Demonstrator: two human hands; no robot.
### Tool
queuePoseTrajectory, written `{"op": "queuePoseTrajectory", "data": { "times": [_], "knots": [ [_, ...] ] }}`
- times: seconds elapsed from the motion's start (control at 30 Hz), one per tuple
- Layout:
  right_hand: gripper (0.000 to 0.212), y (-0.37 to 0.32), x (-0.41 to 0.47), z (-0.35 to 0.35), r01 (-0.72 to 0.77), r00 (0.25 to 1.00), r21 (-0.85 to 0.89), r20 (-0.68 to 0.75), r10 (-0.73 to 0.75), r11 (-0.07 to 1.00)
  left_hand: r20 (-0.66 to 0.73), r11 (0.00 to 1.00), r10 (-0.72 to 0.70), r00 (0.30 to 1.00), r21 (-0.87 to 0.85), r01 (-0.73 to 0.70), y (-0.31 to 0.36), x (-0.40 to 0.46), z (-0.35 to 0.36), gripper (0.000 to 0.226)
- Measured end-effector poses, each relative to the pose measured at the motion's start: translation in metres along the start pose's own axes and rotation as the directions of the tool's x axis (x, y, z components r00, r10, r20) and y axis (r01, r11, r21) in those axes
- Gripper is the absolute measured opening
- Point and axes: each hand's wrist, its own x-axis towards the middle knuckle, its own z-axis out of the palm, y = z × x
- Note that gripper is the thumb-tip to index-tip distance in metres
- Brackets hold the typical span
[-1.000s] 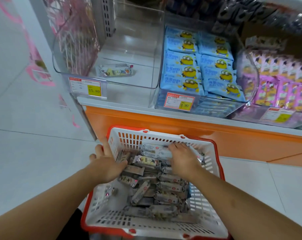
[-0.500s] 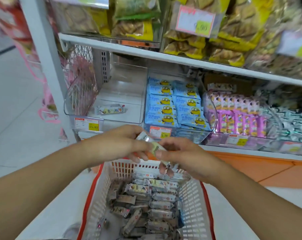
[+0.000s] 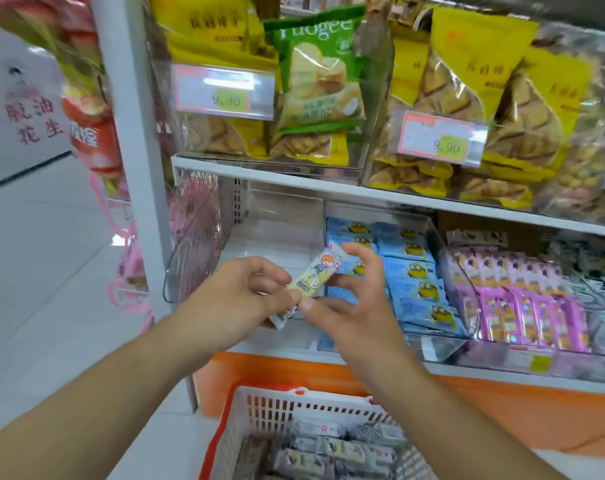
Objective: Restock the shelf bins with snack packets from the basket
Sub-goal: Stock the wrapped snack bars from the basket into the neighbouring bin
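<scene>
Left hand (image 3: 245,299) pinches packet (image 3: 311,277) over basket (image 3: 259,407). Right hand (image 3: 349,303) touches it, grip unclear. Clear bin (image 3: 283,216) behind.

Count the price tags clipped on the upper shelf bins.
2. One price tag fronts the left bin, beside the green bag; the other price tag fronts the bin of yellow bags to the right. More may lie beyond the frame.

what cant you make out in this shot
Head view only:
- Clear bin: its floor and front lie behind the left hand and right hand.
- Snack packet: print too small; lower end covered by fingers.
- Basket: cut off by bottom edge, contents blurred.
- Price tag: motion blur.
</scene>
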Motion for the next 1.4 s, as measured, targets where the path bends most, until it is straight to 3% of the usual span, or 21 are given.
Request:
{"op": "queuePoseTrajectory", "data": {
  "times": [0.13,0.23,0.3,0.37,0.47,0.63,0.8,0.9,0.97,1.07,1.1,1.2,1.27,1.33,1.4],
  "knots": [
    [0.074,-0.004,0.053,0.046,0.082,0.993,-0.070,0.090,-0.075,0.994,-0.183,0.996,-0.028,0.983,-0.083,0.013,-0.016,0.026,-0.029,0.018],
    [0.075,0.004,0.099,0.077,0.039,0.986,-0.104,0.163,-0.022,0.994,-0.241,0.993,-0.061,0.969,-0.111,0.035,-0.025,0.043,-0.048,0.014],
    [0.074,0.013,0.127,0.092,-0.033,0.981,-0.102,0.187,0.051,0.994,-0.258,0.991,-0.046,0.965,0.113,0.078,-0.029,0.049,-0.057,0.023],
    [0.071,0.023,0.154,0.105,-0.093,0.976,-0.107,0.189,0.113,0.990,-0.269,0.919,-0.005,0.963,0.379,0.111,-0.034,0.050,-0.064,0.027],
    [0.069,0.044,0.193,0.124,-0.121,0.972,-0.209,0.174,0.158,0.971,-0.203,0.828,0.010,0.979,0.551,0.106,-0.046,0.050,-0.072,0.031],
    [0.055,0.086,0.241,0.153,-0.135,0.947,-0.347,0.230,0.224,0.928,-0.061,0.802,-0.056,0.997,0.592,0.081,-0.059,0.048,-0.076,0.040],
    [0.081,0.103,0.259,0.162,-0.004,0.935,-0.523,0.301,0.188,0.853,0.017,0.786,-0.064,0.998,0.617,0.040,-0.062,0.047,-0.078,0.042],
    [0.086,0.096,0.259,0.160,0.125,0.947,-0.733,0.290,0.140,0.669,0.018,0.774,-0.062,0.998,0.633,0.036,-0.060,0.046,-0.076,0.042],
    [0.079,0.090,0.252,0.154,0.110,0.958,-0.769,0.252,0.140,0.630,0.018,0.789,-0.067,0.998,0.613,0.042,-0.057,0.045,-0.075,0.041],
    [0.030,0.078,0.236,0.141,0.065,0.963,-0.763,0.218,0.161,0.643,0.022,0.790,-0.089,0.996,0.610,0.057,-0.055,0.044,-0.075,0.043],
    [0.023,0.075,0.229,0.136,0.078,0.954,-0.772,0.240,0.177,0.631,0.016,0.783,-0.090,0.996,0.619,0.060,-0.055,0.044,-0.074,0.043],
    [0.026,0.066,0.205,0.122,0.188,0.893,-0.863,0.349,0.285,0.468,0.001,0.764,-0.087,0.996,0.642,0.066,-0.057,0.044,-0.073,0.043],
    [0.037,0.070,0.190,0.113,0.281,0.886,-0.903,0.375,0.274,0.325,-0.014,0.768,-0.092,0.996,0.636,0.080,-0.059,0.046,-0.072,0.042],
    [0.035,0.075,0.181,0.106,0.260,0.906,-0.904,0.350,0.236,0.340,-0.023,0.765,-0.084,0.996,0.639,0.079,-0.061,0.047,-0.072,0.040],
    [0.026,0.074,0.177,0.100,0.197,0.918,-0.879,0.321,0.233,0.434,-0.062,0.759,-0.029,0.998,0.648,0.062,-0.064,0.048,-0.072,0.029]
  ]
}}
